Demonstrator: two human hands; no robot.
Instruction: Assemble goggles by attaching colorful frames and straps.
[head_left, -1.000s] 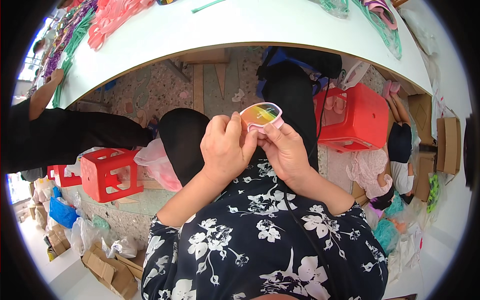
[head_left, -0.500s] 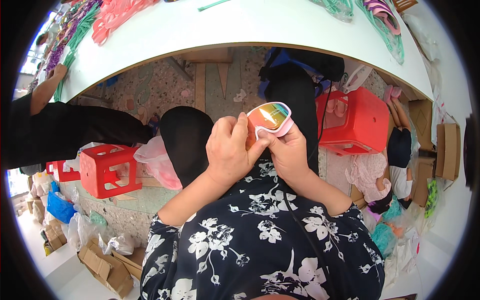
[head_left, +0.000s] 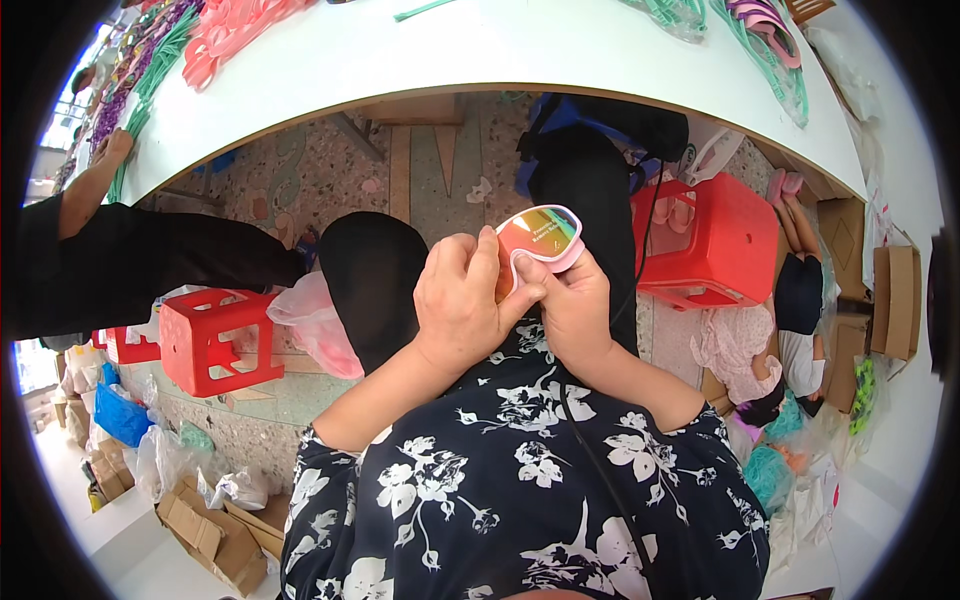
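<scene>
A pair of goggles [head_left: 540, 236] with a white and pink frame and a shiny orange-green mirrored lens is held above my lap. My left hand [head_left: 462, 290] is closed on its left end, fingers bent around the edge. Gripping the lower right part of the frame is my right hand [head_left: 574, 302], its thumb pressed near the nose notch. The two thumbs almost meet below the lens. Both hands hide the goggles' left end and underside.
Ahead curves a white table [head_left: 450, 50] bearing pink straps [head_left: 235, 35] and green straps [head_left: 165, 70]. Red stools stand right [head_left: 715, 240] and left [head_left: 215, 340]. A co-worker's arm [head_left: 95, 185] rests at the table's left edge. Cardboard boxes [head_left: 210, 535] lie lower left.
The goggles have tilted slightly, so reflections on the lens shifted and its print shows more clearly. Both hands keep nearly the same hold. The co-worker's arm moved a little.
</scene>
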